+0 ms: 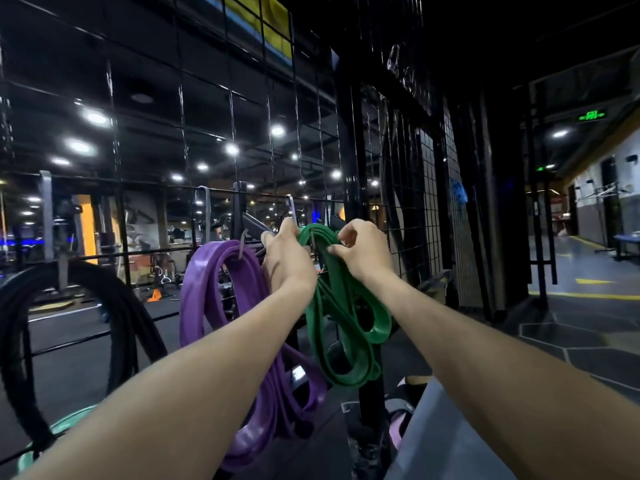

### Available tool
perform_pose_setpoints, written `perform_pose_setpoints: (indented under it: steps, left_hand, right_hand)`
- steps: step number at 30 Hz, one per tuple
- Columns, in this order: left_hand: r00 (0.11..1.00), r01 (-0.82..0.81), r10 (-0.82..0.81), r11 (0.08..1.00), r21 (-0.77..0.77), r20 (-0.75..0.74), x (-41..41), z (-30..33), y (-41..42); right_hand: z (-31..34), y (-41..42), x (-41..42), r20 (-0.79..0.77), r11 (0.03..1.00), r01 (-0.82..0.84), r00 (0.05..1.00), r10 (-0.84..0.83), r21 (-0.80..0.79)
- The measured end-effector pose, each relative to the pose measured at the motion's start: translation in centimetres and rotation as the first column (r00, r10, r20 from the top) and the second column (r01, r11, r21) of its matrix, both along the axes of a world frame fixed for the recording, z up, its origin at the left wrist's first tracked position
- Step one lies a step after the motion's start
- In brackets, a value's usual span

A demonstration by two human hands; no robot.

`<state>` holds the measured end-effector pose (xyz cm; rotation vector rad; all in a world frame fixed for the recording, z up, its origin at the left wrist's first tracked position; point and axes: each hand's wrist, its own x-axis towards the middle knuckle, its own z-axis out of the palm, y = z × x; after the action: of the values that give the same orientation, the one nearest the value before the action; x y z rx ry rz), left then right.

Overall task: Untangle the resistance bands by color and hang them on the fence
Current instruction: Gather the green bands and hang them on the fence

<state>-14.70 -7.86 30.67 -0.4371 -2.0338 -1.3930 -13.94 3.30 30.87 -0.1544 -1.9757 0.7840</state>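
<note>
While purple flat rubber loop bands [207, 289] hang left, green flat rubber loop bands [341, 306] are gripped by left hand [285, 261] and right hand [362, 249], raised for hooking onto black wire-grid fence [408, 188].

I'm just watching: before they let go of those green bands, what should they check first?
1. Both hands grip the green bands: left hand and right hand, ok.
2. Green bands seated over a hook on the fence: cannot tell, hands cover it.
3. Green separate from the purple bands: ok up top, cannot tell lower down.
4. Purple bands on their hook: ok.
5. Green loops hang free: ok.
</note>
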Motion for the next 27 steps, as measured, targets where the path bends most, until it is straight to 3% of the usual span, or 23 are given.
perform_pose_setpoints:
  steps: [6,13,20,27]
  left_hand:
    - [0.998,0.059,-0.059,0.997,0.042,0.001,0.0,-0.2,-0.2]
    - [0.993,0.089,-0.094,0.993,0.072,0.072,0.0,-0.1,0.6]
    - [0.999,0.037,-0.04,0.998,-0.058,-0.038,-0.5,-1.2,-0.1]
    - [0.997,0.077,-0.078,0.995,-0.056,-0.013,-0.2,-1.1,-0.6]
  right_hand:
    - [-1.7,-0.5,-0.4,0.078,0.991,0.007,0.997,-0.018,0.133]
    - [-0.7,0.5,0.2,0.118,0.992,0.01,0.993,-0.025,0.123]
    - [-2.8,0.2,-0.5,0.15,0.99,-0.087,0.986,0.071,0.108]
    - [-1.5,0.0,1.5,0.286,0.957,-0.054,0.958,-0.031,0.285]
